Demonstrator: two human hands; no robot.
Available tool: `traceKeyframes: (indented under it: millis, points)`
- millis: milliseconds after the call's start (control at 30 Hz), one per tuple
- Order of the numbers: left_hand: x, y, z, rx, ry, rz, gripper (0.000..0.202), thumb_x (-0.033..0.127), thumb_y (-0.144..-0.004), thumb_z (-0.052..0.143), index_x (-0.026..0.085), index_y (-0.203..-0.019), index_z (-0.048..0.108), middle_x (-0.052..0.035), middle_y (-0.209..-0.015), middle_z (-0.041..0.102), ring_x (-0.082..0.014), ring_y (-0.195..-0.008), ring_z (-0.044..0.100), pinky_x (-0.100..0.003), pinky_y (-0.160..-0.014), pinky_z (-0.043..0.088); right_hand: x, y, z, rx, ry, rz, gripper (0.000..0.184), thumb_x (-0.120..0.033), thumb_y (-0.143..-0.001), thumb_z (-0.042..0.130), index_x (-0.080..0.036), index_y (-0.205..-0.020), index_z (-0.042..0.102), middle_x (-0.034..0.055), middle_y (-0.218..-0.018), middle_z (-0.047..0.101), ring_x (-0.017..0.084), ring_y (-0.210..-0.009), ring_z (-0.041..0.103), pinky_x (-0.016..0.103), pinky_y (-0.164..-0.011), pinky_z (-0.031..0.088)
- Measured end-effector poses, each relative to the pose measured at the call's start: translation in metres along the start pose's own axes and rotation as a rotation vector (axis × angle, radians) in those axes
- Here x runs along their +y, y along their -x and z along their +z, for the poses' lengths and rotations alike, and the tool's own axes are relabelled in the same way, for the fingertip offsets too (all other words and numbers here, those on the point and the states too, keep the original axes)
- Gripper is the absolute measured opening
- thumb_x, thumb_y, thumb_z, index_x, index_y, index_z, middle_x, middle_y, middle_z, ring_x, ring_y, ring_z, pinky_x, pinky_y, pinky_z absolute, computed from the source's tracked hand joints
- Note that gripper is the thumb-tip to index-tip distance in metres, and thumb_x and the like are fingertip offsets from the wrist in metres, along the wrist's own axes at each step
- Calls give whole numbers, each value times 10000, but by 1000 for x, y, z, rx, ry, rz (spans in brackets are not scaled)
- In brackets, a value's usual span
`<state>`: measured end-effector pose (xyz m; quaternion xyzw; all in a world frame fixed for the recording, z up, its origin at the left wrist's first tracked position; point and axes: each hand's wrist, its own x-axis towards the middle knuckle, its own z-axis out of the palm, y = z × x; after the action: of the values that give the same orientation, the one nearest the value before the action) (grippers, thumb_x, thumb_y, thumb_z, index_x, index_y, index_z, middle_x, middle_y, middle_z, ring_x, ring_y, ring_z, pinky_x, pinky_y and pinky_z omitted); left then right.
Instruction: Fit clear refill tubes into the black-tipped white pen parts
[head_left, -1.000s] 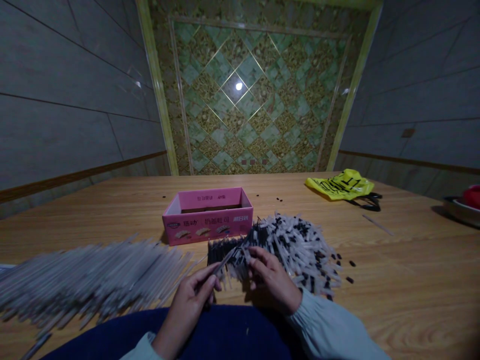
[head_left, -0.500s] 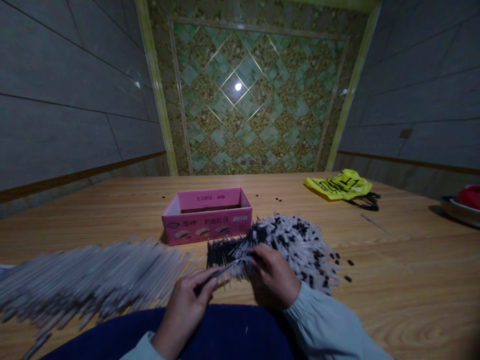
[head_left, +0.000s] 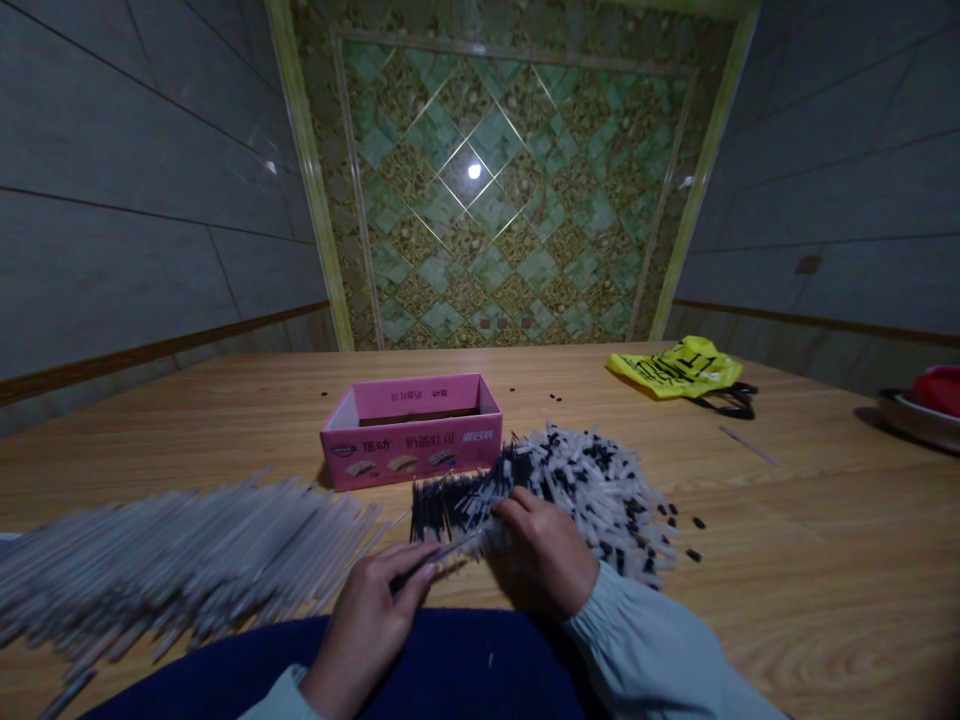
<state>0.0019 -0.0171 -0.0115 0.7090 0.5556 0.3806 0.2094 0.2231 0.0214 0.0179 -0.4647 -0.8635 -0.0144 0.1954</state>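
Observation:
My left hand (head_left: 373,615) pinches a thin dark-tipped tube (head_left: 454,547) that slants up to the right. At its far end, my right hand (head_left: 551,550) is closed with fingertips together; what they pinch is too small to make out. Just behind lies a row of thin black sticks (head_left: 439,503). Beside my right hand spreads a heap of short translucent pieces and small black bits (head_left: 600,480). To the left of my left hand is a broad pile of long clear tubes (head_left: 202,560).
An open pink cardboard box (head_left: 412,455) stands behind the sticks. At the back right lie a yellow plastic bag (head_left: 679,368) and a black item (head_left: 727,403). One loose tube (head_left: 750,445) lies on the wooden table (head_left: 840,560). A dish with something red (head_left: 926,415) sits at the right edge.
My right hand has shifted very slightly, its fingers closer over the tube's far end. My left hand keeps its hold on the tube. The view has moved a little.

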Motion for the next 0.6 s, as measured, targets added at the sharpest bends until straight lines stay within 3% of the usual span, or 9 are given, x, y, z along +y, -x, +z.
traceKeyframes:
  millis: [300, 467, 600]
  points:
    - [0, 0, 1, -20, -51, 33, 280, 281, -808, 521, 269, -1034, 686, -26, -1018, 718, -206, -963, 644, -347, -876, 491, -1, 1, 8, 23, 3, -66, 277, -57, -803, 458, -222, -1003, 555, 28, -907, 550, 145, -747, 540, 226, -625, 362]
    - [1, -2, 2, -42, 27, -42, 245, 300, -789, 546, 251, -955, 720, -32, -992, 726, -221, -960, 645, -375, -904, 474, -4, 2, 7, 95, -174, -160, 214, -123, -811, 490, -203, -1004, 536, 63, -1019, 524, 176, -869, 524, 244, -695, 387]
    - [2, -3, 2, -51, 103, -103, 229, 311, -770, 572, 221, -904, 735, -50, -940, 738, -236, -913, 658, -394, -881, 487, -7, 1, 12, 110, -316, -160, 127, -148, -867, 421, -174, -937, 523, 64, -889, 557, 181, -819, 529, 257, -703, 398]
